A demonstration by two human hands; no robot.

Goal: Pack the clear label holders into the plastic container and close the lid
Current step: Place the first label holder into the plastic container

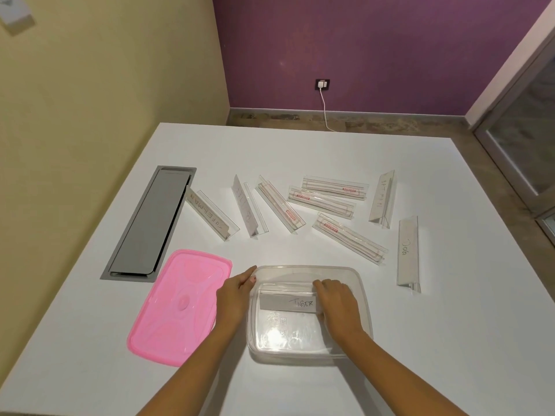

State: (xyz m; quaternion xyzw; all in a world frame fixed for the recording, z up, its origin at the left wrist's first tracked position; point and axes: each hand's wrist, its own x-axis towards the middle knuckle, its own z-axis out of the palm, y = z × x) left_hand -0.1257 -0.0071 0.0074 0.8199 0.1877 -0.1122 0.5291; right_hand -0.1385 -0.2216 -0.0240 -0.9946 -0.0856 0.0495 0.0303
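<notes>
A clear plastic container point(357, 277) sits near the table's front edge. Inside it lies a clear label holder marked TIGER point(286, 304). My right hand point(338, 306) is inside the container, fingers closed on the holder's right end. My left hand point(235, 295) grips the container's left wall. The pink lid point(177, 307) lies flat to the left of the container. Several more clear label holders lie scattered beyond it, among them SUPERMAN point(210, 214), DOG point(407, 255) and one with red print point(350, 238).
A grey metal cable hatch point(150, 223) is set into the white table point(450, 340) at the left. A yellow wall runs close along the table's left side. A white cable hangs from a socket point(322, 84) on the purple back wall.
</notes>
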